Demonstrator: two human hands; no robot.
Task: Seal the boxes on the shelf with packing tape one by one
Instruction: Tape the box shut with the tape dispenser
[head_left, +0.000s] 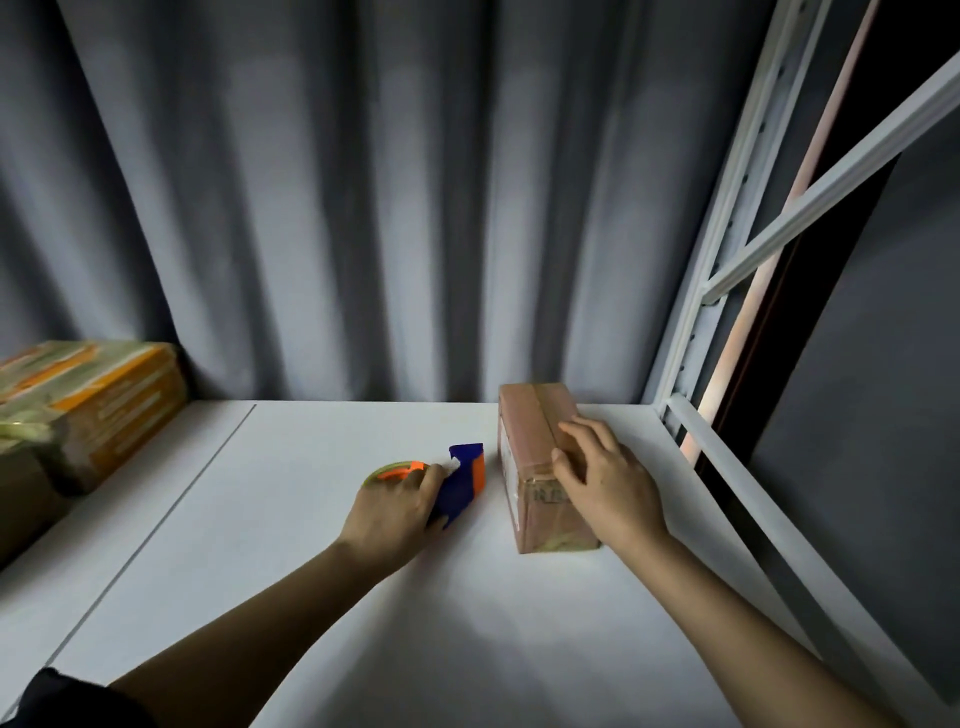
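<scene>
1. White shelf (322, 597), backed by a grey pleated curtain (363, 197); a white metal upright frame (727, 218) stands at the right.
2. Left hand (387, 512), nearest centre: fingers curled round a blue and orange tape dispenser (462, 480), which lies on the shelf (its tape roll shows beside the knuckles).
3. Right hand (605, 480): fingers spread and fairly straight, resting on top of a small brown cardboard box (530, 441) toward its near end.
4. The box sits on the shelf just right of the dispenser, tape visible along its top seam.
5. Far left: stacked boxes (98, 405) with orange and pale tape strips.
</scene>
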